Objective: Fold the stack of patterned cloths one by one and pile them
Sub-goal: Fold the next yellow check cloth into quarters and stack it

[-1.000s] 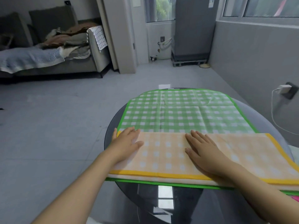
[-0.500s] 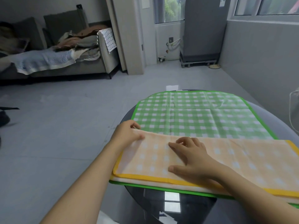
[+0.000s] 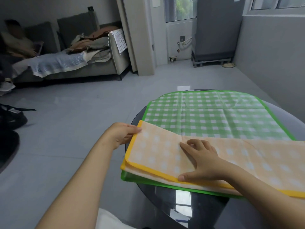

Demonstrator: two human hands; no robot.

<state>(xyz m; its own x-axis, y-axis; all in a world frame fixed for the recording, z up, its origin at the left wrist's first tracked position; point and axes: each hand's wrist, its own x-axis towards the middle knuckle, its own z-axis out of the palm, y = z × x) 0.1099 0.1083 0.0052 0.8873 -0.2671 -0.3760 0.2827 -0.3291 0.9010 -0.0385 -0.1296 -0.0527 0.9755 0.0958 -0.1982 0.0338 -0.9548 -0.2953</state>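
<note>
Now left hand (image 3: 121, 135) pinches orange cloth (image 3: 165, 154) edge, right hand (image 3: 202, 161) presses it w/ curled fingers.

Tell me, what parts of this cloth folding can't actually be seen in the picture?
All in the head view:
- The orange checked cloth: its right end is cut off by the picture's right edge.
- The green checked cloth: its near part is hidden under the orange one.
- The left hand: its fingertips are hidden beneath the lifted cloth end.
- The round glass table: mostly covered by cloths and the right hand and arm.
</note>
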